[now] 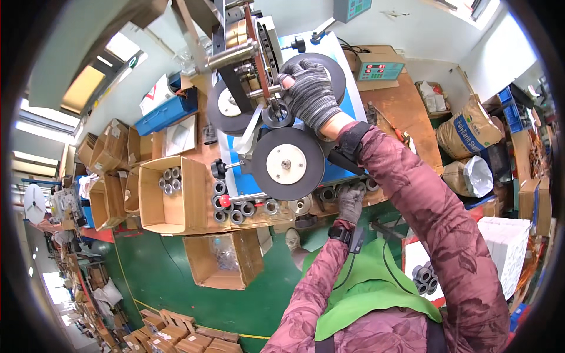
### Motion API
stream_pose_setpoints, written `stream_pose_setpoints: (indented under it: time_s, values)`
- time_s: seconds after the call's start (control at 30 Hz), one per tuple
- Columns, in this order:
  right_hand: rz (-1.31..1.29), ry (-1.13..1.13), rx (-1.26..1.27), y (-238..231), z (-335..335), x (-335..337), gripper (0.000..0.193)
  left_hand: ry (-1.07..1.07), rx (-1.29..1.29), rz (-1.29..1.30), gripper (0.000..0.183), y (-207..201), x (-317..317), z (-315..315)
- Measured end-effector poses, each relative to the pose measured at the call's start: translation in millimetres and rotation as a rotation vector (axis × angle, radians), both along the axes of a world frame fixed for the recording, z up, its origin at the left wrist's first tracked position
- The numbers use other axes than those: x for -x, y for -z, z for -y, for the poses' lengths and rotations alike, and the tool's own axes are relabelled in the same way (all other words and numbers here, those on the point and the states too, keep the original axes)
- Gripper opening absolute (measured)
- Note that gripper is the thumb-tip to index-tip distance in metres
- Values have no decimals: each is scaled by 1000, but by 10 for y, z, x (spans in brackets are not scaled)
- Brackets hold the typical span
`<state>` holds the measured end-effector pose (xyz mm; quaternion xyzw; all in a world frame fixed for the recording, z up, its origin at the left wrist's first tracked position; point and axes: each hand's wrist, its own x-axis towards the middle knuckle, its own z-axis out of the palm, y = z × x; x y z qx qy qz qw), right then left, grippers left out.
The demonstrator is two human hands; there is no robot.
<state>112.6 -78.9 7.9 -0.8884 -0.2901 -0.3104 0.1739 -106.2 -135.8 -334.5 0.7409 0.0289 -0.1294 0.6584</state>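
My right hand (313,94), in a grey striped knit glove, reaches over a bench machine with black abrasive-looking wheels with pale hubs. Its fingers are curled in beside a short metal rod (263,92) on the machine head; whatever lies inside the grip is hidden. One large wheel (286,164) faces up nearer to me, and another wheel (326,73) lies partly behind the hand. Low at the bench's front edge, my left hand (351,203), gloved too, is closed among grey metal rings (328,194); its fingers are partly hidden, so what it holds cannot be made out.
More metal rings (236,216) cluster left of the machine by a red knob (224,200). A cardboard box (170,203) with rings stands on the left, and an open carton (223,259) below. A control box (379,65) sits behind right. Sacks (471,129) stand farther right.
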Motion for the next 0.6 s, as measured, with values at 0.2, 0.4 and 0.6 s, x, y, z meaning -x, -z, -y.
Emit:
stream_pose_setpoints:
  time_s: [0.2, 0.4, 0.6]
  values:
    - [54, 27, -9, 42, 203, -116, 16, -349, 799, -165, 44, 191, 412, -49]
    - [40, 126, 86, 170, 586, -294, 18, 113, -453, -230, 44, 59, 590, -423]
    - [19, 47, -30, 97, 208, -75, 20, -352, 335, -749, 43, 1028, 820, -689]
